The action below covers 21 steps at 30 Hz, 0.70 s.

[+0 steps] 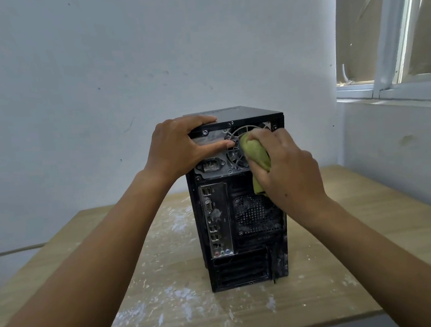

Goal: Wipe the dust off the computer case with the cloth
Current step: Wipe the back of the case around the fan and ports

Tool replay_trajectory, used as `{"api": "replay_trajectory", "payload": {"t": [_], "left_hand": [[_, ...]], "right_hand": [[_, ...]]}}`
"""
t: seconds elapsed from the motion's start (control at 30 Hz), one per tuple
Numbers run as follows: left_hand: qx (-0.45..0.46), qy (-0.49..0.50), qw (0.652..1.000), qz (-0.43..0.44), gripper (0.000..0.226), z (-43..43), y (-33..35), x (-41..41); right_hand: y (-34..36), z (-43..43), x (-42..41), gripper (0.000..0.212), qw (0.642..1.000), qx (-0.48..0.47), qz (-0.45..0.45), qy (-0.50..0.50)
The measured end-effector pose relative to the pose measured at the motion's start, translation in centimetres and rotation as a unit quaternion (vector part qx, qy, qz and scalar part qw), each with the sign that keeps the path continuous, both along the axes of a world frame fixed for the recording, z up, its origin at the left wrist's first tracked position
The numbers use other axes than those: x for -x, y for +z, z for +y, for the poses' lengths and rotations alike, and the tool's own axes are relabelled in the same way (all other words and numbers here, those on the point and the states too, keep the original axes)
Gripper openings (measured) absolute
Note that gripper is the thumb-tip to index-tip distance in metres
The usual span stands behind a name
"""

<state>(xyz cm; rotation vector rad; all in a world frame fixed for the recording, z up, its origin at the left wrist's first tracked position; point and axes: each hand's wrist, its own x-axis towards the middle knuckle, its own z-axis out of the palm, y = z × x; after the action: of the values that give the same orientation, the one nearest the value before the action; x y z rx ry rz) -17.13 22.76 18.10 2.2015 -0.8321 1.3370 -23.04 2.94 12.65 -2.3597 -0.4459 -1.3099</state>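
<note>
Right, the computer case (250, 263) stands upright on the wooden table (169, 309) with its rear panel facing me. My left hand (182, 145) grips the top rear edge, fingers curled over the top and thumb laid across the power supply plate, which braces the tower. My right hand (289, 167) holds the green cloth (256, 152) bunched in curled fingers and presses it against the power supply fan grille (235, 136), high on the panel.

To do this pass well, I judge that short strokes along the grille wires will lift the grey film better than circles, with a fingertip behind the cloth to work it into the slots. Pressure should be light, since the wires could snag threads. The cloth will want refolding to a clean face before I go lower, as the perforated vent (257, 214) and the I/O panel (217, 220) look heavily dusted. The left hand's brace matters, because a hard push could slide the case across the table.
</note>
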Motion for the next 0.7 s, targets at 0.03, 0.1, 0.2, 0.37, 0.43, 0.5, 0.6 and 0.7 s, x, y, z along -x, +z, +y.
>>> {"api": "replay_trajectory", "payload": {"t": [0.03,0.1,0.2,0.37,0.43,0.5,0.6,0.7], "left_hand": [[0.001,0.001,1.000,-0.001,0.066,0.0,0.0,0.0],[0.000,-0.001,1.000,-0.003,0.066,0.0,0.0,-0.1],[-0.002,-0.003,1.000,-0.005,0.067,0.1,-0.1,-0.1],[-0.008,-0.002,1.000,-0.008,0.066,0.0,0.0,0.0],[-0.004,-0.001,1.000,-0.006,0.066,0.1,-0.1,0.0],[0.000,-0.003,1.000,-0.004,0.066,0.1,-0.1,0.0],[-0.001,0.002,1.000,-0.006,0.065,0.0,0.0,0.0],[0.007,0.001,1.000,-0.011,0.060,0.0,0.0,-0.1]], "right_hand": [[-0.8,0.0,0.1,0.033,1.000,0.011,0.007,0.006],[-2.5,0.1,0.2,0.032,0.999,0.032,0.010,0.013],[-3.5,-0.1,0.4,0.033,0.999,0.026,0.017,0.023],[-2.3,-0.8,0.9,0.033,0.997,0.024,0.026,0.064],[-1.0,-1.1,1.1,0.031,0.997,0.007,0.009,0.070],[0.9,-1.3,1.0,0.032,0.997,-0.034,-0.024,0.061],[3.1,-0.8,0.4,0.031,0.998,-0.048,-0.032,0.031],[2.5,0.1,-0.1,0.031,1.000,-0.006,-0.005,0.015]]}}
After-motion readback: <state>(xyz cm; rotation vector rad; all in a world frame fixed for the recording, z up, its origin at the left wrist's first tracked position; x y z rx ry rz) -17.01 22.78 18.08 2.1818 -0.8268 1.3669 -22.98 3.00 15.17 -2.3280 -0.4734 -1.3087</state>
